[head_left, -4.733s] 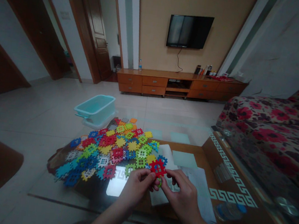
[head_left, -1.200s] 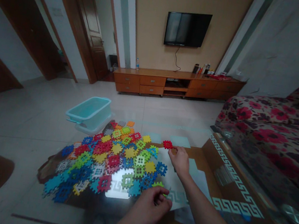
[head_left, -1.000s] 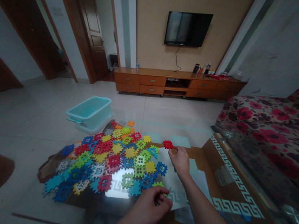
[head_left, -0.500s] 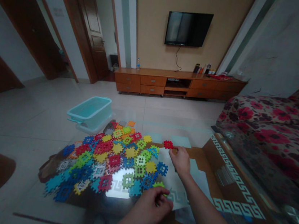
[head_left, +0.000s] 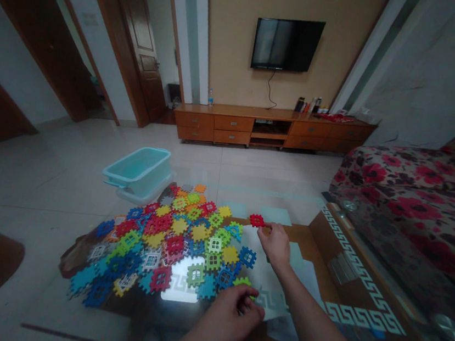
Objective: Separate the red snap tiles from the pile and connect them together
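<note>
My right hand [head_left: 276, 247] pinches a small red waffle-block tile [head_left: 256, 220] at the far edge of a sheet of white paper [head_left: 273, 303]. At the near edge of the pile, my left hand [head_left: 226, 315] curls around a green tile [head_left: 242, 281], and its fingers hide part of it. A large heap of interlocking plastic tiles [head_left: 168, 246] in many colours covers the left of the glass-topped table [head_left: 362, 317]. Some tiles have window shapes.
A pale turquoise plastic basket [head_left: 139, 168] stands on the tiled floor beyond the heap. A floral sofa [head_left: 400, 180] runs along the right of the table. Farther off stand a low wooden cabinet [head_left: 253, 126] and a wall-mounted television [head_left: 288, 44].
Since the oldest frame my hands have moved apart, and the red tile has gone farther away in my right hand. Over the last second they have barely moved.
</note>
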Demonstrator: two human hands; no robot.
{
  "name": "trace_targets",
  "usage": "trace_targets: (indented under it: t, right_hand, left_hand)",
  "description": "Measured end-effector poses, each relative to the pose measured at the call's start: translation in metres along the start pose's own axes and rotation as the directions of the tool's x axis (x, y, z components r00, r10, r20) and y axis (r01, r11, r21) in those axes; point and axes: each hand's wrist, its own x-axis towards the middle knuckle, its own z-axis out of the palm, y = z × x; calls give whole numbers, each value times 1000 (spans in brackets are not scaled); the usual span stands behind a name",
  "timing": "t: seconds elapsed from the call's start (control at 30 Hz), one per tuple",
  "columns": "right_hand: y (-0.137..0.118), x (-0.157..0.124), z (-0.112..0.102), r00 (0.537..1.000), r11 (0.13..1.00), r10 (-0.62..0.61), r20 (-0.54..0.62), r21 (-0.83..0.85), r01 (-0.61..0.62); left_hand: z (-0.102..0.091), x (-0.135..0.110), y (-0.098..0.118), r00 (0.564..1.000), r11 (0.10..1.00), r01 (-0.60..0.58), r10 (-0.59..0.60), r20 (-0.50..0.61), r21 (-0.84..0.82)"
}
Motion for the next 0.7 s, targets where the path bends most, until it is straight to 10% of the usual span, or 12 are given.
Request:
trace_targets:
  t: [0.7]
  right_hand:
    - [5,-2,-4,993,976,55,-108,217,-31]
  left_hand:
    - [-1,0,5,1000,989,-9,8,1,146]
